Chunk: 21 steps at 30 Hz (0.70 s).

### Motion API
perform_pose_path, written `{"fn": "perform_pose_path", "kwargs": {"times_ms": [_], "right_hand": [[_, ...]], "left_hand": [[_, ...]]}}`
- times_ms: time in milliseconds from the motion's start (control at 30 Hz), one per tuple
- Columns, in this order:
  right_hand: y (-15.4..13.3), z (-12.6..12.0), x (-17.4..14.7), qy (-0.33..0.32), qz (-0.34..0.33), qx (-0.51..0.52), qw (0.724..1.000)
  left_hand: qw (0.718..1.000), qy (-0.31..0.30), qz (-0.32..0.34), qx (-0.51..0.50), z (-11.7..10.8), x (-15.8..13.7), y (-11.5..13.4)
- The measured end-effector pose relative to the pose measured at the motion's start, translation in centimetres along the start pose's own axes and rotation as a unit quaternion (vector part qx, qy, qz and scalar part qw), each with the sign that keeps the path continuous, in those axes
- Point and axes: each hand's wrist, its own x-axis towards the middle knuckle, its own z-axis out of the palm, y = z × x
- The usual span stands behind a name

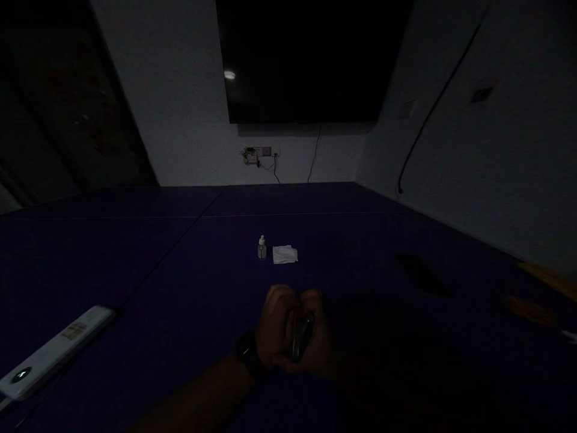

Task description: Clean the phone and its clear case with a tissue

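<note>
Both hands meet low in the middle of the head view, in dim light. My left hand (276,328), with a dark watch (249,355) on the wrist, is closed against a small dark object with a shiny edge (303,337). My right hand (319,334) wraps round the same object from the other side, partly lost in shadow. Its kind cannot be made out. Beyond the hands stands a small clear dropper bottle (262,249) with a white top, upright. Beside it, to the right and apart, lies a folded white cloth (285,254).
All this is on a dark blue surface (202,270). A white power strip (58,352) lies at the left. To the right are a dark flat object (424,275) and dim reddish (532,310) and yellow (550,279) items. A large screen (311,60) hangs on the far wall.
</note>
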Motion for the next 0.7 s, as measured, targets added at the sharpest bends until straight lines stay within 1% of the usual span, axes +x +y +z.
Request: {"fn": "perform_pose_path", "kwargs": {"times_ms": [100, 200, 300, 367, 433, 533, 700], "right_hand": [[0.0, -0.1, 0.3, -0.039, 0.036, 0.061, 0.997], [-0.1, -0.4, 0.8, -0.066, 0.07, 0.088, 0.991], [-0.3, -0.8, 1.2, -0.077, 0.046, 0.085, 0.992], [-0.3, -1.0, 1.4, -0.071, 0.019, 0.072, 0.995], [-0.4, -1.0, 1.5, -0.064, 0.007, 0.062, 0.996], [-0.5, -0.9, 1.4, -0.064, 0.025, 0.058, 0.996], [-1.0, -0.5, 1.2, -0.071, 0.055, 0.056, 0.994]], "left_hand": [[1.0, -0.013, -0.002, -0.011, -0.2, 0.1, 0.3], [0.999, -0.026, -0.002, -0.022, -0.4, 0.2, 0.5], [0.999, -0.027, -0.002, -0.039, -0.5, 0.5, 0.4], [0.997, -0.041, -0.001, -0.06, -0.7, 0.8, 0.4], [0.995, -0.057, -0.008, -0.087, -0.8, 1.1, 0.5], [0.989, -0.056, -0.036, -0.129, -0.7, 1.1, 0.7], [0.98, -0.026, -0.101, -0.169, 0.4, 0.7, 1.1]]}}
